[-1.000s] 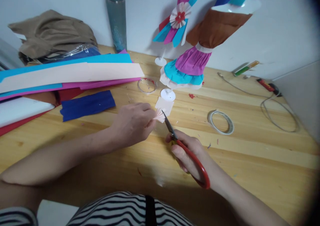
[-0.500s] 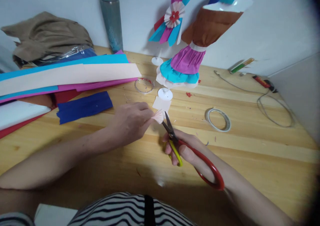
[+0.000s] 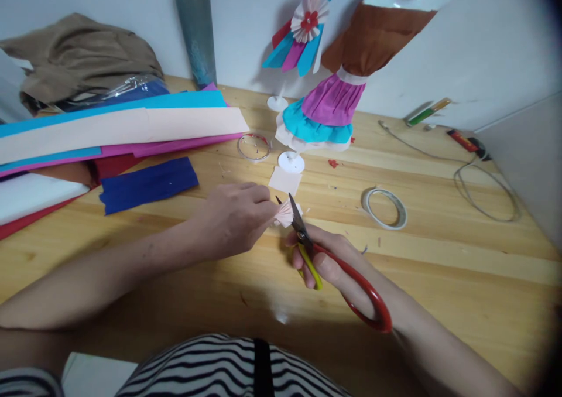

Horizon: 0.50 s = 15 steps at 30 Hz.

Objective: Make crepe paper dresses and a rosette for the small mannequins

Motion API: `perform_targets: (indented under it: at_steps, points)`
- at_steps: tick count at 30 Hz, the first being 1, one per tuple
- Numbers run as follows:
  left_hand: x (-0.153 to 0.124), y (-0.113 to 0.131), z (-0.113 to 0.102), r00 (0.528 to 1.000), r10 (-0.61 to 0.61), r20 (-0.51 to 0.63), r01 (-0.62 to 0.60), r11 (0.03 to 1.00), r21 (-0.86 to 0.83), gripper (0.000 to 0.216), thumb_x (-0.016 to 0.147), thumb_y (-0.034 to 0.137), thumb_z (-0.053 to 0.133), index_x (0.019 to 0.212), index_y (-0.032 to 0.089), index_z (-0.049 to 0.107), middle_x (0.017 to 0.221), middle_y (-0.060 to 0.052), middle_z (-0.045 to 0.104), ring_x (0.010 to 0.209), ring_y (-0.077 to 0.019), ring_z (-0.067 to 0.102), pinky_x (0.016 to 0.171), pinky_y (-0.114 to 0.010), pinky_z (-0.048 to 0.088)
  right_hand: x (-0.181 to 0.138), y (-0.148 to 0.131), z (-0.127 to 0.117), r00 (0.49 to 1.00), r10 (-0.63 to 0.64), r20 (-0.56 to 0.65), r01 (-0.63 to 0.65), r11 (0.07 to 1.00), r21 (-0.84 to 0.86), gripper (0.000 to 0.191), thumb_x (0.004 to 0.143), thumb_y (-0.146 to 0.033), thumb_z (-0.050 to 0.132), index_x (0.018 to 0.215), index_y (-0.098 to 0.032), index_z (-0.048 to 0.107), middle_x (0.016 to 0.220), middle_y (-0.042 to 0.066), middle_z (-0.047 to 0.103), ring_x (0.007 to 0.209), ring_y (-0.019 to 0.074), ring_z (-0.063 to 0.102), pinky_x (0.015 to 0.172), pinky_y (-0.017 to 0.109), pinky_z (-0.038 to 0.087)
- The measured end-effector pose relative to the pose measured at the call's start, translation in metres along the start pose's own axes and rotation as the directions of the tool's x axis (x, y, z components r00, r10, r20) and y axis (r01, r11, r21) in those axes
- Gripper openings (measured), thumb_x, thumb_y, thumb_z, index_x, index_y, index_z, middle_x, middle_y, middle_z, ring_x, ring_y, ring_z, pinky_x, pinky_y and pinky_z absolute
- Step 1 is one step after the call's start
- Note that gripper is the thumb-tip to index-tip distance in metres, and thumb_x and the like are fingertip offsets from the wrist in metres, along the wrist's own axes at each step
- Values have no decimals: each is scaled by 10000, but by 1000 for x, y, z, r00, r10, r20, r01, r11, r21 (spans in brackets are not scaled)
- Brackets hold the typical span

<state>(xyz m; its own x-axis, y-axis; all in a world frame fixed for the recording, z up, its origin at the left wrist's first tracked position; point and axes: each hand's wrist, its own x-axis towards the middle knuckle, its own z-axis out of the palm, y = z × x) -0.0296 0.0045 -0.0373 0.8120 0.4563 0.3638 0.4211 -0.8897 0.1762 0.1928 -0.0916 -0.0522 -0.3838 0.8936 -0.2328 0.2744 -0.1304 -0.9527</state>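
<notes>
My left hand [image 3: 239, 216] pinches a small pleated piece of pale pink paper [image 3: 284, 212], its folds fanning out toward the scissors. Through the handles of the scissors [image 3: 351, 274], one red and one yellow, run the fingers of my right hand [image 3: 327, 256]. The dark blades stand apart, with the paper's fanned end between them. Just beyond lies a flat pale pink paper piece [image 3: 285, 180]. Behind it, a doll-like paper figure [image 3: 331, 101] in a brown, purple and turquoise layered dress stands on a round white base [image 3: 291, 162].
Coloured paper sheets [image 3: 193, 122] and a blue strip [image 3: 149, 185] lie left. A tape roll [image 3: 385, 208], cable [image 3: 461, 177] and green-handled tool [image 3: 428, 112] are right. A bottle [image 3: 195, 40] and a rosette with ribbons [image 3: 302, 28] stand by the wall.
The pleated paper has moved slightly right, in between the scissor blades. The blades were at its edge before. The view has shifted a little.
</notes>
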Motion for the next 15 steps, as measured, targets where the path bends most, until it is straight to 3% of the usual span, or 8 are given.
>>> perform_targets:
  at_steps: [4,9,15]
  points:
    - [0,1,-2,1000,2,27,-2,1000,3,256,957,165,475,807,154,682,811,-31,695,716,-136,614,627,-245,421,-2,-10,0,998,55,-5,-55,998,-40,702,861,-819,420,1093,-175,577,785,26,597,555,120,556,521,267,475]
    - [0,1,-4,998,-8,65,8,1000,-4,245,944,155,476,792,153,669,806,-38,685,716,-134,611,639,-235,437,0,-13,1,1000,-3,-15,1,992,-125,707,881,-811,380,1094,-171,591,770,31,589,577,128,538,533,273,465]
    - [3,-1,-7,995,-20,94,23,999,-30,245,941,184,486,790,165,678,775,-32,671,742,-128,628,673,-213,464,0,-12,-1,1000,17,-18,-19,984,-176,727,867,-829,376,1078,-170,598,732,28,590,588,138,512,543,274,444]
